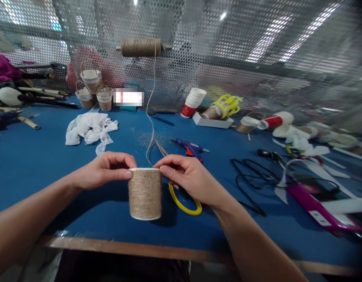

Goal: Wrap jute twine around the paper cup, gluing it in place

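Between my hands is a paper cup point(145, 196) wrapped in brown twine, with its white rim and base edge showing. My left hand point(103, 171) pinches the rim on the left side. At the opposite side of the rim, my right hand point(183, 176) grips with thumb and fingers. Yellow-handled scissors point(185, 207) lie partly hidden under and behind my right hand, blades pointing away. A strand of twine point(153, 102) hangs from the twine spool point(141, 47) down to behind the cup; its lower end is hidden.
Beyond my right hand lies a blue glue gun point(190, 148). White lace point(91, 128) is heaped at left, near small twine-wrapped baskets point(91, 80). Stacked paper cups point(194, 102) stand at the back. Black cables point(254, 180) and a magenta power strip point(321, 207) occupy the right.
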Demonstrator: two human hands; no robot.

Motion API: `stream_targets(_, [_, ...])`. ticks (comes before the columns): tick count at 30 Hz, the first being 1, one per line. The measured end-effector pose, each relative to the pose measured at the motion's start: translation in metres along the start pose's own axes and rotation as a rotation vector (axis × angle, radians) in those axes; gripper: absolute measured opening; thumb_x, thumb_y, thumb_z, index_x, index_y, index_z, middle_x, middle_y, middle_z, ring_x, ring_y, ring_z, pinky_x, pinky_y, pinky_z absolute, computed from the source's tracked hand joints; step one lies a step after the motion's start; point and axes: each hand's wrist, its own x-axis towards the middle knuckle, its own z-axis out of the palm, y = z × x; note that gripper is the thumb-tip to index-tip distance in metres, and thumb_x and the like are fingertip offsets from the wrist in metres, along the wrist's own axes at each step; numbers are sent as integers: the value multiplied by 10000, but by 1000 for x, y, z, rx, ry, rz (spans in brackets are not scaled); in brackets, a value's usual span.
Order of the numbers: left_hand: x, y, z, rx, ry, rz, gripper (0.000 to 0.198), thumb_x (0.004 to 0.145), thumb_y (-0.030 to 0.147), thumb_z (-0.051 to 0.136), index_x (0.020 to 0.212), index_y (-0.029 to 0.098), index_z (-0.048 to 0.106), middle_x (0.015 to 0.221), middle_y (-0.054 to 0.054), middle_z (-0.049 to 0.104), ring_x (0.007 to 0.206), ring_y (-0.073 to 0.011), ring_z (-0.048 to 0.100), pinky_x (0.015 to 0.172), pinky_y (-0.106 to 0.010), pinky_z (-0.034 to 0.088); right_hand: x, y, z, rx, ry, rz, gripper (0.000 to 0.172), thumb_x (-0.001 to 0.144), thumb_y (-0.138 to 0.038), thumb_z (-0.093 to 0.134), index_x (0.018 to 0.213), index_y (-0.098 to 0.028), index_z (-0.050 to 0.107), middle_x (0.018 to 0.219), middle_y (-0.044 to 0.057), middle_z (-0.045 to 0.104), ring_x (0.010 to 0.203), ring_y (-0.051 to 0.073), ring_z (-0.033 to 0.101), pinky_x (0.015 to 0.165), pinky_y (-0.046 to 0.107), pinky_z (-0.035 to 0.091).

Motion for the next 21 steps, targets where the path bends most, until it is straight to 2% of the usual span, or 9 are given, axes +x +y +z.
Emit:
stream_targets(8, [1, -1, 1, -32, -8, -2, 151, 717, 290, 663, 722, 143, 631, 720, -13, 579, 712, -123, 515, 694, -251, 410, -1, -1, -3, 53, -62, 47, 164, 787, -322, 561, 790, -162, 596, 588, -47, 464, 480, 60, 413, 452, 203, 345])
stream_targets(12, [1, -2, 1, -13, 1, -10, 169, 721, 302, 656, 721, 136, 627, 724, -20, 588, 712, -131, 522, 702, -266, 417, -1, -2, -4, -27, -100, 48, 169, 816, -321, 526, 745, -170, 554, 595, -48, 435, 497, 68, 409, 475, 209, 357])
stream_targets(14, [2, -3, 2, -14, 45, -4, 181, 717, 307, 659, 773, 138, 631, 792, -34, 607, 762, -143, 539, 742, -279, 420, 0, -2, -4, -115, -66, -21, 161, 836, -292, 499, 731, -177, 538, 628, -37, 447, 534, 78, 423, 511, 219, 372])
stream_targets(16, [4, -4, 3, -35, 115, -8, 280, 686, 310, 687, 906, 151, 618, 949, -61, 612, 891, -178, 546, 814, -305, 413, 0, -1, -4, -220, 18, -133, 149, 846, -252, 484, 725, -183, 535, 676, -21, 473, 600, 95, 449, 572, 234, 386])
stream_targets(18, [6, -6, 6, -68, 168, -40, 485, 643, 319, 720, 1074, 176, 550, 1102, -90, 573, 1034, -221, 511, 876, -340, 392, 0, 1, -2, -305, 102, -223, 144, 852, -229, 477, 725, -189, 533, 709, -6, 489, 663, 113, 469, 628, 249, 393])
stream_targets(21, [8, -12, 14, -134, 152, -131, 696, 596, 372, 745, 1193, 176, 446, 1144, -126, 552, 1077, -251, 497, 886, -369, 386, 1, 4, 2, -362, 166, -285, 148, 864, -228, 462, 733, -197, 526, 728, 3, 490, 684, 125, 482, 645, 261, 402])
